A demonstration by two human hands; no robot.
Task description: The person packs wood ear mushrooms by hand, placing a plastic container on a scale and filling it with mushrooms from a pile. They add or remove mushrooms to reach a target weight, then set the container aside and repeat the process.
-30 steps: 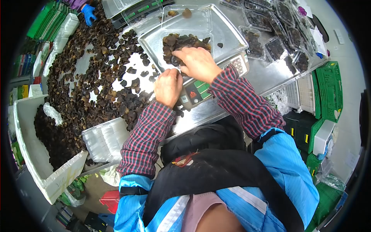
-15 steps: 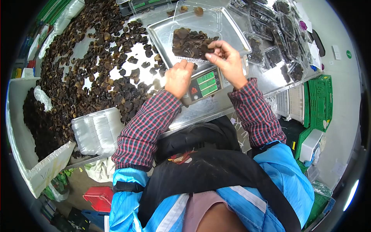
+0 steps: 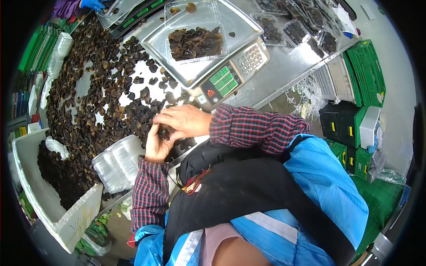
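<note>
My left hand and my right hand are together at the front edge of the pile of dark brown fungus pieces. Between them they hold some dark pieces, partly hidden by the fingers. Behind my hands, a clear plastic box full of the same pieces lies on the metal tray of a scale. Its open lid, with a couple of brownish pieces on it, is folded back. The scale's green display is lit, facing me.
Stacked empty clear boxes stand left of my hands, beside a white foam box holding more dark pieces. Filled clear boxes lie at the back right. A co-worker's blue-gloved hand shows at the top left. Green crates stand at the right.
Both hands have left the scale and its box and moved down and left to the pile, where they are now together around dark pieces. The view has turned, and another person's glove has appeared.
</note>
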